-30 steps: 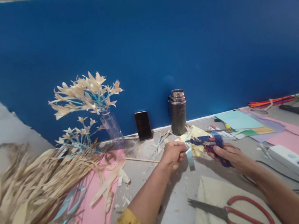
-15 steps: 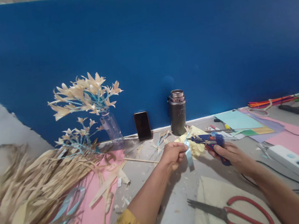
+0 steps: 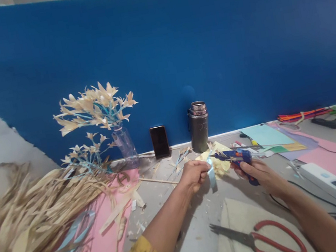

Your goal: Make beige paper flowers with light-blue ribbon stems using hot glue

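Note:
My left hand [image 3: 194, 174] is closed in a pinch on a light blue ribbon strip [image 3: 211, 176] that hangs down from my fingers. My right hand [image 3: 257, 172] grips a blue glue gun [image 3: 237, 158] by its handle, its nozzle pointing left at the top of the ribbon. Both hands are held just above the grey table [image 3: 192, 233], in front of a yellow paper piece [image 3: 216, 156]. A black cord [image 3: 312, 198] runs from the gun to the right.
Red-handled scissors [image 3: 264, 237] lie on a beige sheet near me. A pile of dried leaf strips [image 3: 25, 218] covers the left. A vase of paper flowers [image 3: 102, 115], a phone [image 3: 160, 141] and a metal flask [image 3: 199, 126] stand by the blue wall. Coloured papers [image 3: 273, 138] and a power strip [image 3: 331, 178] lie right.
The hands, ribbon and glue gun have shifted very slightly up and to the left in view. Nothing was taken hold of or let go.

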